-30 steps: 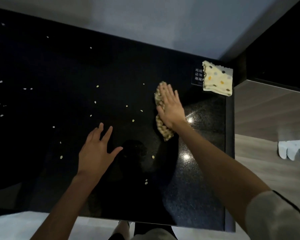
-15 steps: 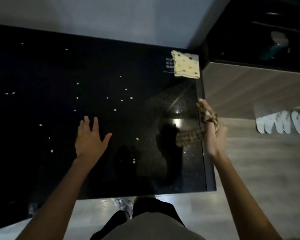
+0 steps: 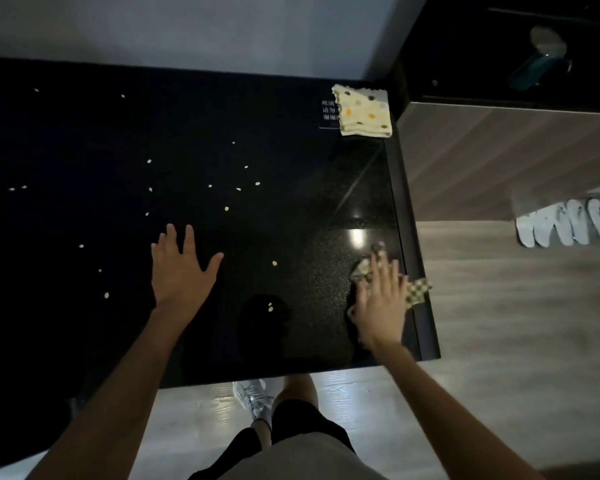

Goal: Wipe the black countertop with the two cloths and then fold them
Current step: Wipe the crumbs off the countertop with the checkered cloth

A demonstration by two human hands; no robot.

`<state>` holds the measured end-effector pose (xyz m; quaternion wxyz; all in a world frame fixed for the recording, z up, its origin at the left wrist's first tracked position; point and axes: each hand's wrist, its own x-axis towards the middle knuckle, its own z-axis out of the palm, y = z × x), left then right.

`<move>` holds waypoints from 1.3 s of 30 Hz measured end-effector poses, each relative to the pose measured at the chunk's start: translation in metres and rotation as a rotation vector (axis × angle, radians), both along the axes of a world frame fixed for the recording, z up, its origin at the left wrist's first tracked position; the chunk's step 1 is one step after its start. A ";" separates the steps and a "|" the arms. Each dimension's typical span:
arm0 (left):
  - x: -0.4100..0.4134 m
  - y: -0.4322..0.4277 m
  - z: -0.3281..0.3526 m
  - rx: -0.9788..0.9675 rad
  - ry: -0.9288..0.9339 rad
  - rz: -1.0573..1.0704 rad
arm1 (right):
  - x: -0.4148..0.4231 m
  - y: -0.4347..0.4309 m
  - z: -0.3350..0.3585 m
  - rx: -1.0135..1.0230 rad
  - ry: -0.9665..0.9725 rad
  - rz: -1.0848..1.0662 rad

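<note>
The black countertop fills the left and middle of the head view, dotted with several small pale crumbs. My right hand lies flat, fingers spread, pressing a checked cloth onto the counter near its right edge; one corner of the cloth hangs past that edge. My left hand rests flat on the counter with fingers spread, holding nothing. A folded cream cloth with coloured dots lies in the far right corner, partly over a small printed label.
A wood-grain cabinet side stands right of the counter. White slippers sit on the floor beyond it. A dark shelf at top right holds a bluish bottle. My legs and a shoe show below the near edge.
My right hand swept the checked cloth from mid-counter to the right edge, lifted it there, then pressed it flat again nearer the front. My left hand stayed on the counter.
</note>
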<state>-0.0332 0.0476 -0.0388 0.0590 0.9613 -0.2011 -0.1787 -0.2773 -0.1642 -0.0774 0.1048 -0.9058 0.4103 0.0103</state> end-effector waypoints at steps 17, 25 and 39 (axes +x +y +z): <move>0.084 -0.007 0.016 0.004 -0.132 -0.118 | 0.335 -0.110 -0.003 0.072 -0.092 0.467; 0.067 0.010 -0.002 0.163 -0.043 -0.263 | 0.419 -0.105 -0.004 -0.005 -0.066 0.656; 0.062 0.007 0.003 0.173 0.112 -0.210 | 0.331 -0.079 0.056 0.395 -0.489 0.574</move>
